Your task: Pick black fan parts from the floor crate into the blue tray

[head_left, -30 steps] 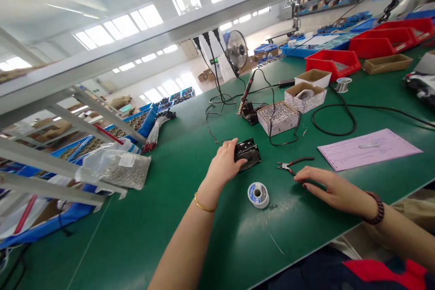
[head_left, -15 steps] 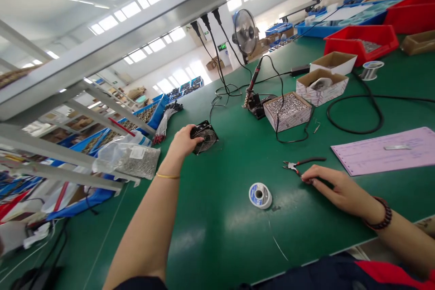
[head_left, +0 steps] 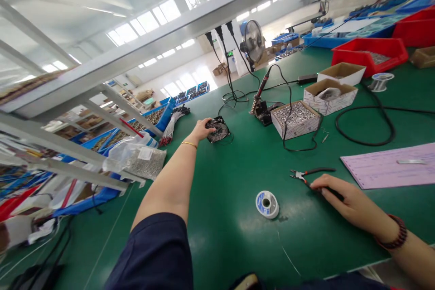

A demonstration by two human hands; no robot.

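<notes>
1. Along the near edge of the green counter (head_left: 224, 253), the right hand (head_left: 353, 206) lies on the diagonal cutters (head_left: 306, 174); whether its grip is closed cannot be told.
2. Solder wire spool (head_left: 267, 204) sits near the cutters.
3. Farther out, the left hand (head_left: 203, 130) pinches the edge of a guarded axial fan (head_left: 218, 129).
4. Beyond, a soldering iron (head_left: 261, 95) stands beside a box of screws (head_left: 295, 120).

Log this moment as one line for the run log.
left hand: on cooling fan | right hand: on diagonal cutters
</notes>
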